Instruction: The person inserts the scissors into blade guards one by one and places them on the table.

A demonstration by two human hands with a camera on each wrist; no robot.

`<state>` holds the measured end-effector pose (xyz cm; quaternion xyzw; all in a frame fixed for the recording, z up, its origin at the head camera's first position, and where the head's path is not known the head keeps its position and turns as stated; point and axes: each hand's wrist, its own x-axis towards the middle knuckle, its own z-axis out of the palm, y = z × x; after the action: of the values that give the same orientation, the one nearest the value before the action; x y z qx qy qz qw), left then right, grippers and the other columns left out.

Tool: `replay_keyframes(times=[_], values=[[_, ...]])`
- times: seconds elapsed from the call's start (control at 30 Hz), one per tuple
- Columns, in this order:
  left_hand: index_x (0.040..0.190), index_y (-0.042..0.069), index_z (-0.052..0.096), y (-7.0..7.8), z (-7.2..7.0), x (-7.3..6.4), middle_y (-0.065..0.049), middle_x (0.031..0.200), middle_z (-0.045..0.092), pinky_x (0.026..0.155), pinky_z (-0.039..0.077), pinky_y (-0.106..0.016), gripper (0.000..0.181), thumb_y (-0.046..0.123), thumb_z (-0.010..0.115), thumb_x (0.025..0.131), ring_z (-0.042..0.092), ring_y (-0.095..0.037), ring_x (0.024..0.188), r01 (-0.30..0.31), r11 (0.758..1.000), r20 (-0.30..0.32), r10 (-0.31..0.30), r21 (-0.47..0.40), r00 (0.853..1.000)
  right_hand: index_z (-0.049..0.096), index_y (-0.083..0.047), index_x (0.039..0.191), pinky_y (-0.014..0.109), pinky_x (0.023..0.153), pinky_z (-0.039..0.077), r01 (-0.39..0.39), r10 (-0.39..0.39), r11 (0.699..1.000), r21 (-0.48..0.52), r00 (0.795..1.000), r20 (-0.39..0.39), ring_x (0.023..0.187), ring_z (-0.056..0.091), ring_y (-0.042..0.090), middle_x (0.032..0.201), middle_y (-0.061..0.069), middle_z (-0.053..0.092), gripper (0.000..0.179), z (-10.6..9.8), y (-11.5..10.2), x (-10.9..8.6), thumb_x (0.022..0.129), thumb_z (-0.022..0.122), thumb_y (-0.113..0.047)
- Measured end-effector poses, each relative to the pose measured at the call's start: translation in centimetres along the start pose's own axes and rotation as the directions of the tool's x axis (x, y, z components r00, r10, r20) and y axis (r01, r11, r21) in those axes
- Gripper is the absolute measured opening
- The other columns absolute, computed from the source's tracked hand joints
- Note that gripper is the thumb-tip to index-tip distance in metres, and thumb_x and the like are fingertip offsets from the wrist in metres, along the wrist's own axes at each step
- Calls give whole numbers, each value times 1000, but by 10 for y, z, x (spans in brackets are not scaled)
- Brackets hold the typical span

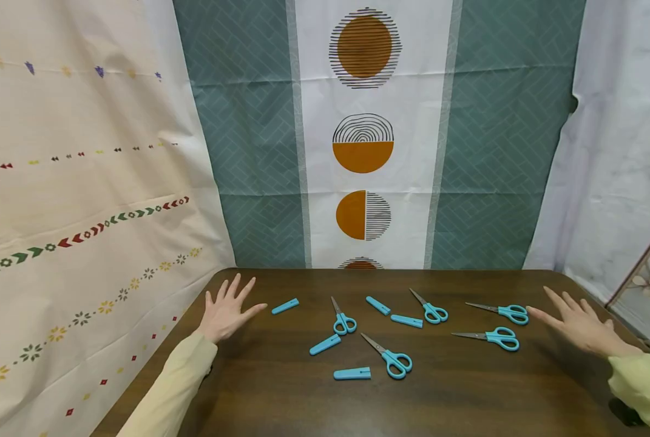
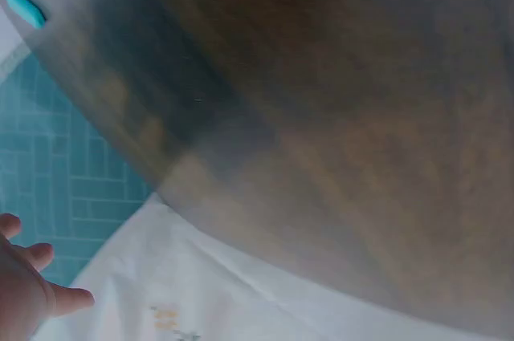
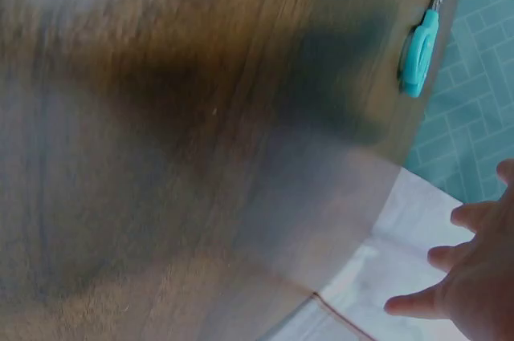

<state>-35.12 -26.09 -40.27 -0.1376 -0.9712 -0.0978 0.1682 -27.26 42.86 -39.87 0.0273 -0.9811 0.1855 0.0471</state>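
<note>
My left hand (image 1: 227, 312) is spread, fingers straight, over the table's left side and holds nothing. Nearest to it lies a turquoise scissors cap (image 1: 285, 306). On the right, my right hand (image 1: 581, 325) is also spread and holds nothing; its thumb points toward scissors with turquoise handles (image 1: 513, 314), and I cannot tell whether they touch. Just below lies another pair of scissors (image 1: 502, 338). More scissors lie mid-table: a small pair (image 1: 344, 325), one behind (image 1: 436, 314) and one in front (image 1: 397, 364). In the left wrist view the hand (image 2: 28, 289) shows only partly, as does the right hand (image 3: 482, 277) in its view.
More turquoise caps lie among the scissors: one at the front (image 1: 352, 373), one left of centre (image 1: 325, 345), and two farther back (image 1: 378, 305). All rest on a dark brown wooden table (image 1: 281, 400). Fabric curtains (image 1: 259, 230) hang behind it and along both sides.
</note>
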Motion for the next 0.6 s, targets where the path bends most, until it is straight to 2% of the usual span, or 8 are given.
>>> replay_keyframes(times=[0.1,0.3,0.43,0.6], values=[[143,20,29,6,-2,5,-16,146,15,90,0,-68,79,68,40,81,12,-42,128,-23,1000,4,23,13,1000,-6,-8,143,78,69,1,10,-10,999,35,1000,12,113,-2,64,135,40,1,80,1,-3,2,92,35,-53],[142,21,30,21,-4,16,-17,144,19,90,5,-68,78,67,43,81,17,-42,127,-94,995,-9,94,27,996,0,6,141,68,87,6,107,-105,985,136,994,-23,118,5,59,132,43,9,77,2,-10,11,95,39,-43],[143,22,29,34,-4,21,-15,145,19,90,8,-67,76,65,44,82,19,-41,127,-150,988,-7,151,32,989,3,9,139,68,83,14,133,-128,975,176,991,-44,117,11,59,132,43,13,76,2,-14,17,95,40,-41],[143,24,27,49,-2,24,-14,146,18,92,9,-65,74,63,45,83,17,-39,128,-186,982,9,186,2,982,4,11,139,69,82,15,135,-132,971,198,991,-26,116,11,59,132,43,13,76,2,-22,22,95,40,-40]])
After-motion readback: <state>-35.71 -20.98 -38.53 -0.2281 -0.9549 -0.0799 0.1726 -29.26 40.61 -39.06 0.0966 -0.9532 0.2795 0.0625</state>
